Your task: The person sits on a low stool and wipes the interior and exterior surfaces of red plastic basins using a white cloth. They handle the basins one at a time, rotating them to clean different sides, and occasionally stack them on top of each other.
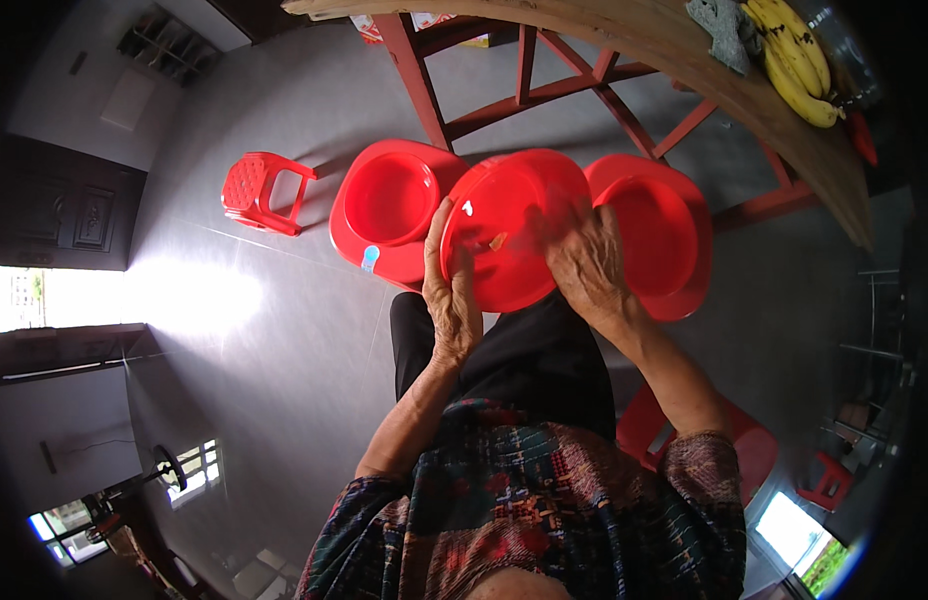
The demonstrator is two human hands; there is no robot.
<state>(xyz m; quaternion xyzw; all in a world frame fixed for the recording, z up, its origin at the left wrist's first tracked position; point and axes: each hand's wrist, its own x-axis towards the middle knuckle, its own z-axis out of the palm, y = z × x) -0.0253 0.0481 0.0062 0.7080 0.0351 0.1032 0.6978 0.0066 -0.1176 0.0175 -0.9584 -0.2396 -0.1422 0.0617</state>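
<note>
A round red plastic basin (499, 285) is held above my lap, tilted. My left hand (451, 300) grips its left rim, with the thumb inside and the fingers along the outside. My right hand (589, 260) is at the basin's right side, its fingertips smeared by motion over the inner surface. A small orange-brown scrap (498, 241) and a white glint show inside the basin. To the left, another red basin (392, 198) sits on a red stool (384, 262). To the right, a third red basin (656, 235) rests on a similar red stool (689, 300).
A small red stool (269, 192) stands on the grey floor to the left. A wooden tabletop (624, 40) on red legs crosses the far right, bearing bananas (796, 60) and a grey cloth (722, 32). Behind my right arm is a red chair (749, 450).
</note>
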